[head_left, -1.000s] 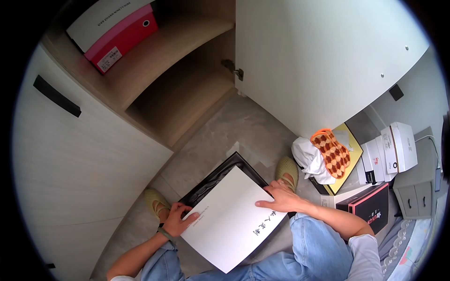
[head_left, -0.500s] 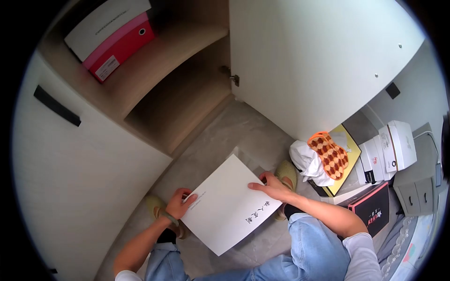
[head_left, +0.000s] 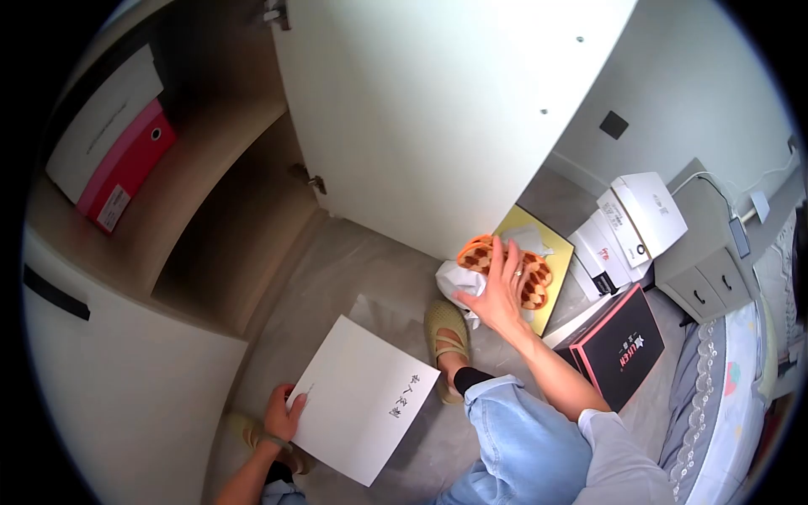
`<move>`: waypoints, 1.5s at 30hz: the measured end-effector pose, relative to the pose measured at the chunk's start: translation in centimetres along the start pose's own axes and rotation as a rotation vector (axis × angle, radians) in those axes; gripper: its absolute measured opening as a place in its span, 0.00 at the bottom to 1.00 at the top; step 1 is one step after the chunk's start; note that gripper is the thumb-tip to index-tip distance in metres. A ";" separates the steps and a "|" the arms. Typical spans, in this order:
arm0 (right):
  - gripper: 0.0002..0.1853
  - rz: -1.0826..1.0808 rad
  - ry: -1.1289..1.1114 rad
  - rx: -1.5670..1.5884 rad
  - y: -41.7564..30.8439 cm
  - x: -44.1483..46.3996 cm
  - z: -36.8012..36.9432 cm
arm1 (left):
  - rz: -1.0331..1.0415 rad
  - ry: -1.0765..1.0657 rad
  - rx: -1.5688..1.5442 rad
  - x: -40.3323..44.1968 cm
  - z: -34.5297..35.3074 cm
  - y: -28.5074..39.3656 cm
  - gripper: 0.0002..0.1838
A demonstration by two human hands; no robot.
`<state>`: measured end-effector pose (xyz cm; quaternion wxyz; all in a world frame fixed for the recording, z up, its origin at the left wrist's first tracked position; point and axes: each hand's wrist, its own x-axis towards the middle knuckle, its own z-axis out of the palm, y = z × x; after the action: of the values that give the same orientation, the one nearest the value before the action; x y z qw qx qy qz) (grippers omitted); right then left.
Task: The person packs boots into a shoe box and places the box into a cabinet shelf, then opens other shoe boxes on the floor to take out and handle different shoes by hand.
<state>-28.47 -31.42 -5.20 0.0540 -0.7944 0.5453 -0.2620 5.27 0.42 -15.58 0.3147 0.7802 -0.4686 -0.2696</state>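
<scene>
A flat white box (head_left: 362,400) with dark brush lettering is held in front of me, between my feet. My left hand (head_left: 284,412) grips it by its left edge, thumb on top. Away to the right, my right hand (head_left: 498,290) is over a pair of orange-edged, brown-checked insoles or slipper soles (head_left: 536,282), fingers stretched and thumb apart; whether it touches them I cannot tell. The checked pair lies with crumpled white paper (head_left: 459,284) on a yellow box (head_left: 557,263).
An open cabinet door (head_left: 438,109) stands behind the yellow box. A pink-and-red shoe box (head_left: 126,160) sits on the cabinet shelf (head_left: 215,160). Stacked white boxes (head_left: 644,220), a black box (head_left: 619,347) and a grey nightstand (head_left: 707,273) are on the right.
My right hand has left the white box and reached over to the checked pair. The left hand still grips the box. My view has turned to the right.
</scene>
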 end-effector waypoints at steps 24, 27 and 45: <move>0.33 0.710 -0.615 0.464 14.8 -23.9 -3.3 | 0.559 -0.074 0.311 -3.1 3.8 13.4 0.20; 0.40 1.120 -0.177 1.337 13.4 -16.1 -0.1 | 0.622 -0.115 0.289 -3.0 4.6 13.0 0.19; 0.29 1.072 0.444 2.079 12.1 2.5 -9.0 | 0.662 -0.179 0.259 -1.7 5.5 12.2 0.18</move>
<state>-42.24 -36.73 -1.13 0.6794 0.0224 0.3315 -0.6542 -6.24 -3.85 -9.93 0.2413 0.5929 -0.7516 -0.1590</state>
